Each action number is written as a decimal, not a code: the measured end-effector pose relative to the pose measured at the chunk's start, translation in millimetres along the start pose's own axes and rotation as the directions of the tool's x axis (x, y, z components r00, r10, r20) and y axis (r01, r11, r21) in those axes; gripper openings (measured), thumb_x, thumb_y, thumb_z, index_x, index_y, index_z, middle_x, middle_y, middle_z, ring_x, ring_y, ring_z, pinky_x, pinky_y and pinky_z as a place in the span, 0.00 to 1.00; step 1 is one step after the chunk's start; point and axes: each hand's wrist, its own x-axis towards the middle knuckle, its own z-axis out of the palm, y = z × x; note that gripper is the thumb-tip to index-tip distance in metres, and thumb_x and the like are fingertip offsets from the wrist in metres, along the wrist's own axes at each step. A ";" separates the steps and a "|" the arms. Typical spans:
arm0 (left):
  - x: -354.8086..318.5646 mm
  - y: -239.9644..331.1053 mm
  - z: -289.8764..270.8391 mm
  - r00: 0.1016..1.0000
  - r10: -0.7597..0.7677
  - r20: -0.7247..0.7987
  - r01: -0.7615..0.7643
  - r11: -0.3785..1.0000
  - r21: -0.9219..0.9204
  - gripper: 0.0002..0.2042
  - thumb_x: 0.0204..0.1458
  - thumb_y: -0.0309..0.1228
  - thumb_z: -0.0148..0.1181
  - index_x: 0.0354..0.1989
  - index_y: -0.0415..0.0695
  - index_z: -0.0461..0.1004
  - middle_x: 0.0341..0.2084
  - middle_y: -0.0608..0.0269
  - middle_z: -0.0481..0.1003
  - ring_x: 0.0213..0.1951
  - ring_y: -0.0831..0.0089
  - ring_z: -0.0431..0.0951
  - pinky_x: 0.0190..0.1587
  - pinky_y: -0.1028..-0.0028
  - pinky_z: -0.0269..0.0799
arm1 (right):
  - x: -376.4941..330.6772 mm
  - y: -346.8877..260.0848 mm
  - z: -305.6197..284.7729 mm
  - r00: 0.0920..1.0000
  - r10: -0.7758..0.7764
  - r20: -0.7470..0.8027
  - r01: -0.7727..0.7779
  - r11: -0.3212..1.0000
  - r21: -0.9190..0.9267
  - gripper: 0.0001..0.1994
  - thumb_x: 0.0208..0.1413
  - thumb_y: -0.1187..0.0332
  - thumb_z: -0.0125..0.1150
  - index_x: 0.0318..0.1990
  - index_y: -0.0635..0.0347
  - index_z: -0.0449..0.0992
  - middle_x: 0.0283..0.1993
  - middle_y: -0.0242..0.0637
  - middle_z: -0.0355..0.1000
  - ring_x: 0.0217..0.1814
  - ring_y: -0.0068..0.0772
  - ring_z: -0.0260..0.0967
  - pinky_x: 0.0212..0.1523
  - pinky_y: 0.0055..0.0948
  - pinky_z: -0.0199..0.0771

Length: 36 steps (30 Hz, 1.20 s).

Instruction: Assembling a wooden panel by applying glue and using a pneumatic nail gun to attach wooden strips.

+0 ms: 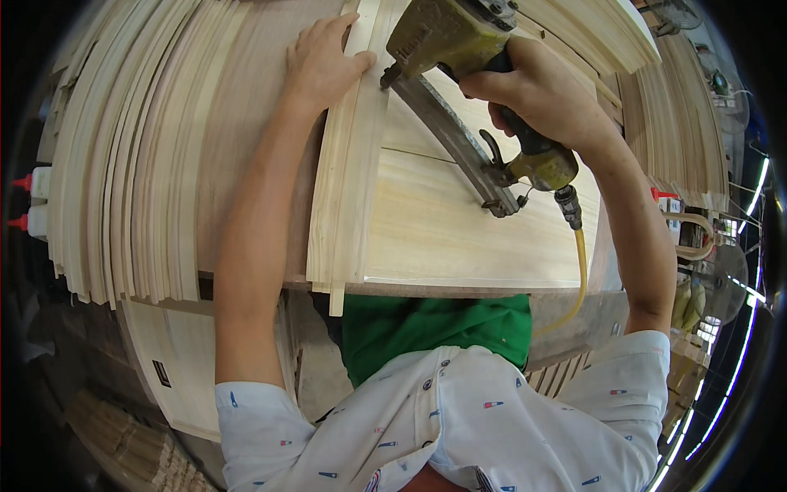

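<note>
My right hand [545, 94] is wrapped round the black grip of a pneumatic nail gun [447, 37], which has a worn olive body and a long slanted metal magazine. The gun's nose sits close above the right side of a long pale wooden strip [344, 164]; contact cannot be made out. My left hand [320, 66] holds the far part of this strip, thumb over its top and index finger at its edge. The strip lies along the left edge of a pale wooden panel [459, 230], and one narrow piece sticks out past the near edge.
Stacked wooden boards [131, 164] stand at the left, with more stacked boards [676, 123] at the right. A yellow air hose [583, 262] hangs from the gun past the near table edge. White bottles with red tips [38, 201] stand at the far left.
</note>
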 end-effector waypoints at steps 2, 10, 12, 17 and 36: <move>0.3 -2.8 1.0 0.997 0.059 -0.057 -0.056 0.997 0.056 0.30 0.46 0.41 0.61 0.60 0.46 0.68 0.56 0.54 0.70 0.59 0.55 0.65 0.63 0.61 0.58 | -5.7 -0.3 1.8 1.000 0.011 0.013 -0.010 1.000 -0.022 0.13 0.50 0.65 0.60 0.33 0.70 0.74 0.20 0.34 0.69 0.18 0.23 0.68 0.22 0.26 0.71; 5.5 -12.3 4.0 0.989 0.122 -0.082 -0.120 0.992 0.027 0.29 0.48 0.42 0.61 0.59 0.45 0.68 0.56 0.53 0.70 0.58 0.54 0.67 0.61 0.61 0.60 | -30.0 2.3 13.8 0.998 -0.021 0.057 0.017 0.997 0.071 0.11 0.52 0.68 0.59 0.33 0.71 0.72 0.21 0.35 0.70 0.19 0.23 0.68 0.23 0.26 0.70; 2.6 -3.6 -1.2 0.982 0.149 -0.115 -0.144 0.988 0.051 0.27 0.49 0.42 0.61 0.58 0.45 0.70 0.55 0.53 0.71 0.56 0.55 0.69 0.60 0.62 0.62 | -33.7 -2.9 11.9 0.994 0.044 0.104 -0.046 0.999 0.016 0.11 0.51 0.69 0.60 0.35 0.70 0.72 0.21 0.35 0.69 0.20 0.23 0.68 0.22 0.26 0.69; 4.9 6.6 -6.6 0.992 0.106 -0.075 -0.111 0.991 -0.072 0.31 0.38 0.38 0.63 0.54 0.37 0.70 0.48 0.41 0.73 0.53 0.48 0.71 0.57 0.57 0.65 | -58.3 -6.1 20.4 0.987 0.085 0.134 -0.100 0.990 0.102 0.13 0.50 0.68 0.61 0.36 0.71 0.72 0.23 0.39 0.71 0.22 0.26 0.70 0.25 0.30 0.70; 9.3 4.5 -3.3 0.981 0.165 -0.100 -0.175 0.979 -0.107 0.26 0.39 0.36 0.64 0.48 0.35 0.73 0.46 0.40 0.75 0.50 0.48 0.73 0.53 0.59 0.68 | -99.3 -2.7 34.9 0.973 -0.198 0.114 0.195 0.980 0.035 0.17 0.47 0.71 0.66 0.45 0.67 0.74 0.35 0.43 0.75 0.36 0.31 0.70 0.42 0.33 0.71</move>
